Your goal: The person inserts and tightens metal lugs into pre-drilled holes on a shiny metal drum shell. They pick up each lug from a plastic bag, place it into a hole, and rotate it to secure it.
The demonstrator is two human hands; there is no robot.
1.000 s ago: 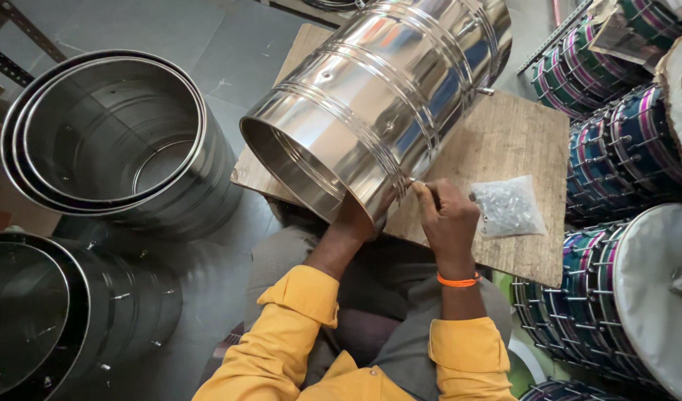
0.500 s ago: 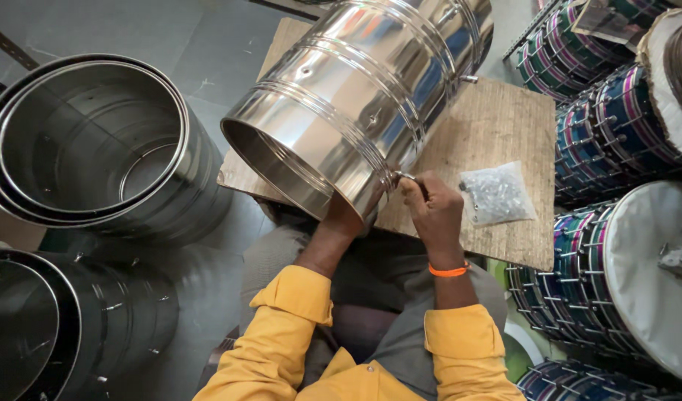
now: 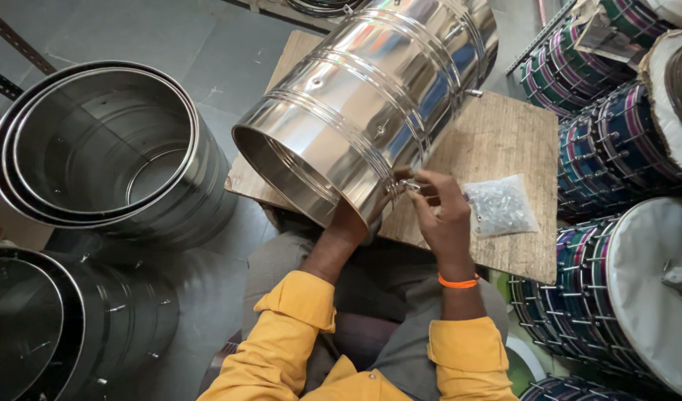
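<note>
While the fingers (image 3: 423, 194) of the right hand (image 3: 445, 223) pinched shut on a small metal fitting (image 3: 409, 186), they pressed it against the outside wall of the shiny steel drum shell (image 3: 363, 111), close to its near rim. The left hand (image 3: 347, 226) reached up into the open mouth of the shell, its fingers hidden behind the rim, so I could not tell whether they were closed on anything. An orange band (image 3: 458, 282) sat on the right wrist, and yellow sleeves (image 3: 296, 301) covered both forearms. The shell lay tilted on its side across a wooden board (image 3: 504, 141), the surface that rested above the person's lap. Just beside the right hand, a clear bag of small metal parts (image 3: 498, 204) lay on that board. The shell looked stiff and thin-walled, probably light for its bulk, with a polished, slippery skin; the rim or the raised ribs seemed the surest places to hold it. To the left stood 2 stacks of nested steel shells (image 3: 96, 156), and finished drums with coloured bands (image 3: 623, 141) were stacked along the right
</note>
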